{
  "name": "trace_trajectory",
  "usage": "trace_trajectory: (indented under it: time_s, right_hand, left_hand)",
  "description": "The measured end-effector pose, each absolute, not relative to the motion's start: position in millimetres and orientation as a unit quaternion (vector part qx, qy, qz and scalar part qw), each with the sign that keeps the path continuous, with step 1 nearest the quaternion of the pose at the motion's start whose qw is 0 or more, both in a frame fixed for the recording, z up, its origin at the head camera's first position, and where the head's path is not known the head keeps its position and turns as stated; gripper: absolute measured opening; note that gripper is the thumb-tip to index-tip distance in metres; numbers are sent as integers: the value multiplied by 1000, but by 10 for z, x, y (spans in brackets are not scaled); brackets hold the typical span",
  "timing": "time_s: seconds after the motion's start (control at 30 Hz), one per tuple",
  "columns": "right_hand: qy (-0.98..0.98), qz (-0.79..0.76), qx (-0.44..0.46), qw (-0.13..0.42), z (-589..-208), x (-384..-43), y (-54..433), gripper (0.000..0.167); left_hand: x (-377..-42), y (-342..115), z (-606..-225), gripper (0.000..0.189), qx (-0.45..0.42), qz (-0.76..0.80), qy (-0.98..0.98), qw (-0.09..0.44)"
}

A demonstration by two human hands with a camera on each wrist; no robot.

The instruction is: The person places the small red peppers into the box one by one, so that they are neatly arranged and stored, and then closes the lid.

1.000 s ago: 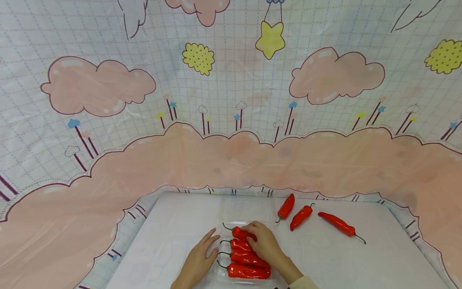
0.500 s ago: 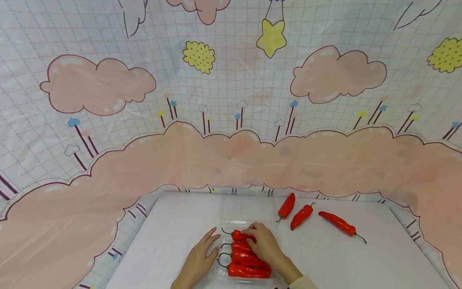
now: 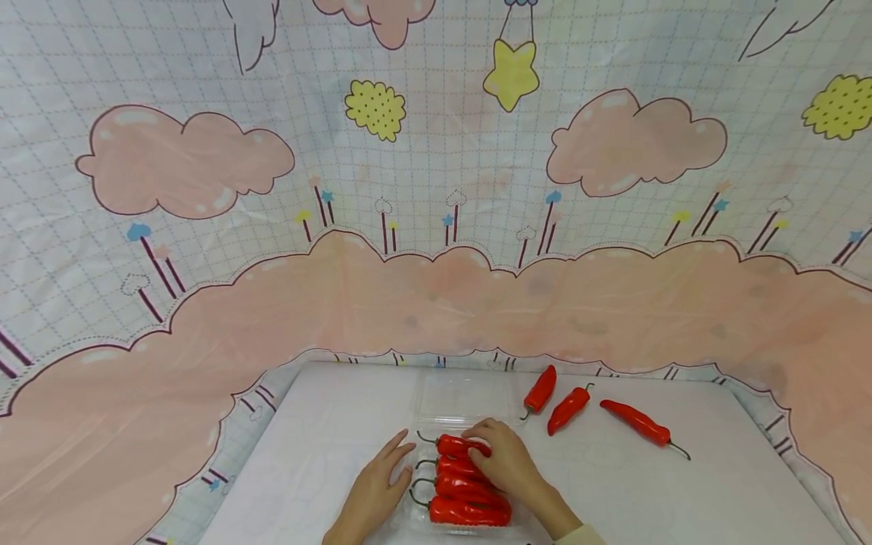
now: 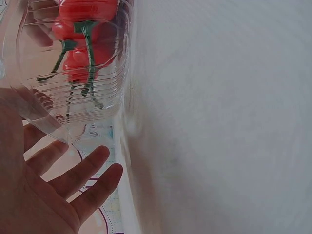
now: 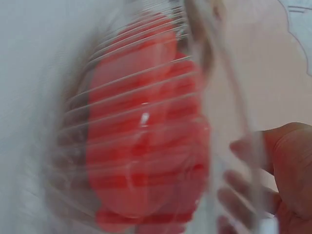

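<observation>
Several red chili peppers with curved green stems lie side by side in a clear plastic clamshell box [image 4: 114,100], stems to the left. The nearest pepper [image 3: 470,512] fills the front of the box, and the far pepper [image 3: 455,445] lies closest to the hinge. My right hand [image 3: 507,462] hovers at the far pepper's right end, fingers and thumb apart; the right wrist view is blurred but shows a gap between fingers and peppers [image 5: 141,126]. My left hand [image 3: 373,488] stays beside the box's left wall, fingers spread and holding nothing.
The box's transparent lid [image 3: 468,397] lies folded back on the white table [image 3: 341,424]. Right of it are three loose red peppers: one upright-angled pepper [image 3: 540,391], a middle pepper [image 3: 569,410] and a long pepper [image 3: 639,421]. A patterned cloth [image 3: 422,303] hangs behind.
The far pepper has shifted slightly toward the front of the box. My right hand has eased a little to the right, uncovering more of that pepper. My left hand has kept its place.
</observation>
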State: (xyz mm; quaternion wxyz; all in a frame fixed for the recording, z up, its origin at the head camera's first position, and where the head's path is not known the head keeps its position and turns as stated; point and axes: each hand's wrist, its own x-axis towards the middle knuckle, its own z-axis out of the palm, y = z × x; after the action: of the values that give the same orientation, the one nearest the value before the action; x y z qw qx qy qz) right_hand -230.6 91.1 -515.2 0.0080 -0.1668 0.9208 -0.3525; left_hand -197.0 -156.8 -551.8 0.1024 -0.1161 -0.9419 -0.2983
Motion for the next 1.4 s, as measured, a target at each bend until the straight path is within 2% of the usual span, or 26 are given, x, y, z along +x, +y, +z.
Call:
trace_trajectory:
  time_s: [0.77, 1.03, 1.4]
  right_hand:
    - [893, -413, -176, -38, -4779, -2160, 1067, 30]
    - [893, -422, -155, -32, -4679, -2126, 1137, 32]
    - [896, -420, -124, -80, -4625, -2133, 1266, 31]
  left_hand:
    - [-1969, -1568, -5517, 37, -117, -312, -938, 96]
    - [-1969, -1564, -5504, 37, -117, -312, -938, 96]
    - [-1969, -1571, -5508, 37, -118, -308, -939, 94]
